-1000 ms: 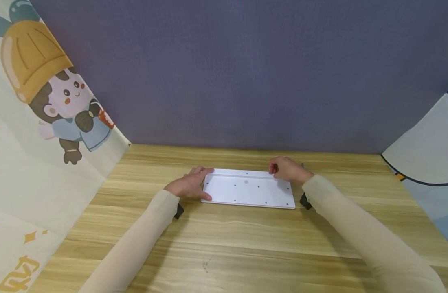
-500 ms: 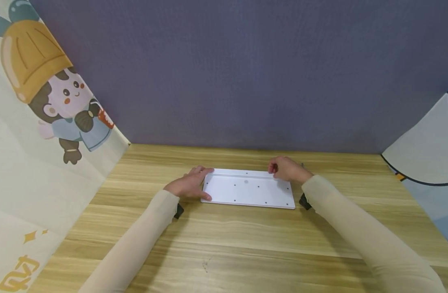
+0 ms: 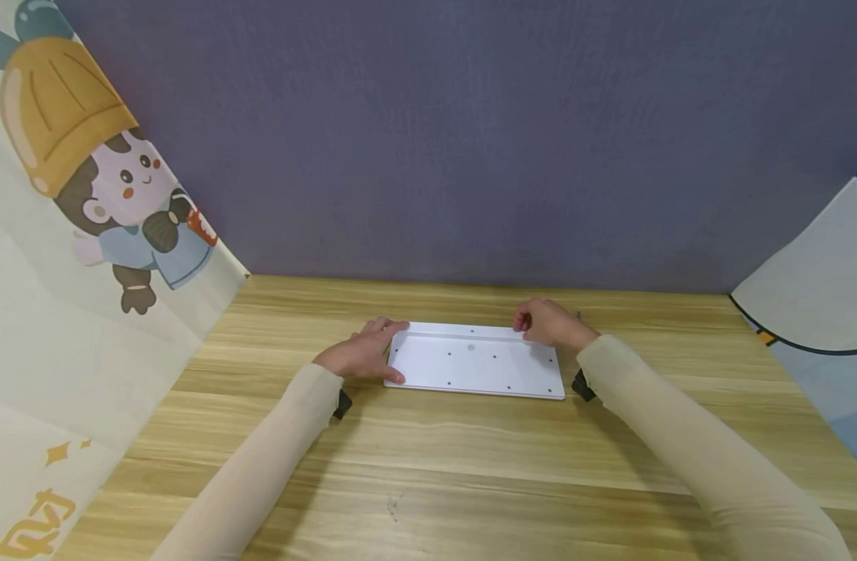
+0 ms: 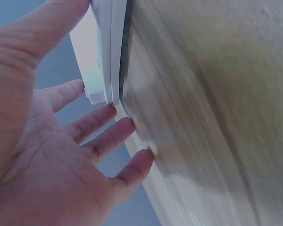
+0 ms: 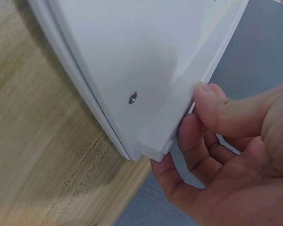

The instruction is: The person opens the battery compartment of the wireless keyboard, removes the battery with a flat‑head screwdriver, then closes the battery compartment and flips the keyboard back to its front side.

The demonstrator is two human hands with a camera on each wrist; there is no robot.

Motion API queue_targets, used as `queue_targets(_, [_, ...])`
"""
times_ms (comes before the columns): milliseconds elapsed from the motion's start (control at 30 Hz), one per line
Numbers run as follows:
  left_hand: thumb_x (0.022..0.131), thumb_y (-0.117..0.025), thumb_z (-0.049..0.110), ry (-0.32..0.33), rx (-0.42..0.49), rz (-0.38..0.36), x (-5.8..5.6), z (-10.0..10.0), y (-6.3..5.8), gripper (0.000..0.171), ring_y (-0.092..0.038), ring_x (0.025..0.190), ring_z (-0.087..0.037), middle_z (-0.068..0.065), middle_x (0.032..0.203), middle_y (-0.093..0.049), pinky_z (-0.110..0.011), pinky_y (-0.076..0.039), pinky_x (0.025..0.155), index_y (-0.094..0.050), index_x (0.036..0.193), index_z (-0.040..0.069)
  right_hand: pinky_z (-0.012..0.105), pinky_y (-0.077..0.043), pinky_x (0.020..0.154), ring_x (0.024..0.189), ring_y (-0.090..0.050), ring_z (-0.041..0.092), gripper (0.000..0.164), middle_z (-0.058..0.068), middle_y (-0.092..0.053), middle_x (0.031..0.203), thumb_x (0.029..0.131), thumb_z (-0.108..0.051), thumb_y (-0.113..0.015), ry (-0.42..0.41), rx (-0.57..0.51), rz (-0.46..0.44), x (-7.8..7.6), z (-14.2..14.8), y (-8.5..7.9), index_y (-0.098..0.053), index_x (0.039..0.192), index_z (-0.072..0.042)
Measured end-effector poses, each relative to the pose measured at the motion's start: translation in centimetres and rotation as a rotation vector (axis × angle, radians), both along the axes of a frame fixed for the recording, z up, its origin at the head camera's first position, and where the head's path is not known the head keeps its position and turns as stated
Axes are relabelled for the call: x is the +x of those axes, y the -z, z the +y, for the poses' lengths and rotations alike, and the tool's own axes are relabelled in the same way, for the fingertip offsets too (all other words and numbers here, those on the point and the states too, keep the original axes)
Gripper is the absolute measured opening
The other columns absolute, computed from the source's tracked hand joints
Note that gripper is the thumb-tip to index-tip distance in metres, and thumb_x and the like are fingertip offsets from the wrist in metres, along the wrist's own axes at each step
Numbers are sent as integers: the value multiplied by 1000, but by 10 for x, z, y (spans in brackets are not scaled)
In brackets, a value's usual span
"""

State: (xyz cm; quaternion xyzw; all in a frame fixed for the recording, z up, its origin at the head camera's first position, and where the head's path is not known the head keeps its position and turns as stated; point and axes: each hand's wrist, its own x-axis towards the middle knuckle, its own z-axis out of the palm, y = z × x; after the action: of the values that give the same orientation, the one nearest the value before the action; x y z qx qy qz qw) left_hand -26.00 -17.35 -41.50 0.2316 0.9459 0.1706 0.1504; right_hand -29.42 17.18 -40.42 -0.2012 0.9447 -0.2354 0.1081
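A white keyboard (image 3: 474,369) lies bottom up on the wooden table, small dark screws dotting its underside and a raised bar (image 5: 174,110) running along its far edge. My left hand (image 3: 364,354) spans its left end, thumb on the near corner and index finger at the end of the bar. In the left wrist view, the other fingers (image 4: 122,132) are spread, nearly straight, beside the keyboard's edge. At the far right, my right hand (image 3: 549,323) pinches the bar between thumb and curled fingers; in the right wrist view one fingertip sits under the bar's end.
The wood-grain table (image 3: 428,475) extends around the keyboard. Behind it rises a dark blue-grey panel (image 3: 470,156). A light wall covering with a cartoon figure (image 3: 134,187) stands at the left, and another printed covering (image 3: 821,280) at the right.
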Motion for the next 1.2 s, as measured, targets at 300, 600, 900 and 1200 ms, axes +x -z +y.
queue_targets(300, [73, -81, 37, -12, -7, -12, 0, 0, -1, 98, -30, 131, -27, -10, 144, -31, -48, -29, 104, -25, 150, 18, 34, -45, 70, 78, -52, 21, 17, 6, -58, 83, 78, 11, -65, 0, 32, -11, -1, -3, -2, -64, 87, -4])
queue_targets(600, [73, -81, 38, -7, -7, -6, 0, -1, -1, 98, -29, 131, -27, -10, 144, -31, -50, -28, 104, -25, 150, 17, 34, -44, 69, 77, -51, 22, 18, 6, -57, 84, 78, 11, -64, -5, 55, -22, -2, -3, -3, -63, 87, -4])
queue_targets(900, [73, -81, 38, -2, -4, -4, 0, -1, 1, 97, -29, 131, -27, -10, 144, -31, -49, -29, 104, -25, 150, 18, 34, -45, 70, 77, -51, 22, 19, 6, -57, 83, 75, 11, -63, -17, 50, -23, -5, -2, -2, -63, 86, -4])
queue_targets(1200, [73, -81, 38, 4, -2, -3, -1, -2, 1, 97, -31, 129, -26, -9, 142, -33, -46, -30, 103, -25, 150, 17, 34, -42, 67, 75, -49, 22, 20, 7, -54, 80, 71, 10, -66, 1, 10, 3, -6, 0, 0, -60, 84, -4])
